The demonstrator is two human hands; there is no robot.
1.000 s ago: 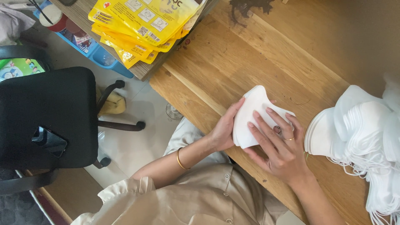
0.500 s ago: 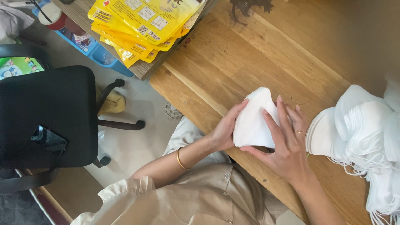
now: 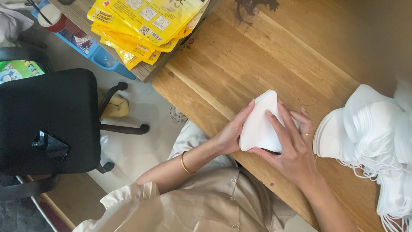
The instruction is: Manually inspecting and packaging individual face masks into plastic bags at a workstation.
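A broad wooden table (image 3: 274, 56) fills most of the scene, its grain running slantwise, with a dark stain (image 3: 253, 7) near the far edge. To the side of it stands a black office chair (image 3: 47, 120) on castors, on a pale tiled floor (image 3: 141, 146). At the right end of the table lies a big heap of white face masks (image 3: 373, 137), cupped one into another, their thin ear loops trailing off toward the near edge. On a lower grey-brown surface beside the table sits a fanned stack of yellow packets (image 3: 141, 25), and next to them a blue tray (image 3: 92, 49) holding a red-and-white container.

The person wears a beige buttoned blouse (image 3: 193, 202) with a ruffled sleeve. Between the two hands, near the table's near edge and lifted a little off the wood, is a single folded white mask (image 3: 262, 124), well apart from the heap. The right hand (image 3: 292, 146) is spread over the mask from the heap's side, fingers laid flat across its face and thumb tucked beneath, gripping it; a ring shows on one finger. The left hand (image 3: 231, 133) pinches the mask's other edge, fingertips up along the fold. A thin gold bangle (image 3: 183, 163) circles the left wrist.
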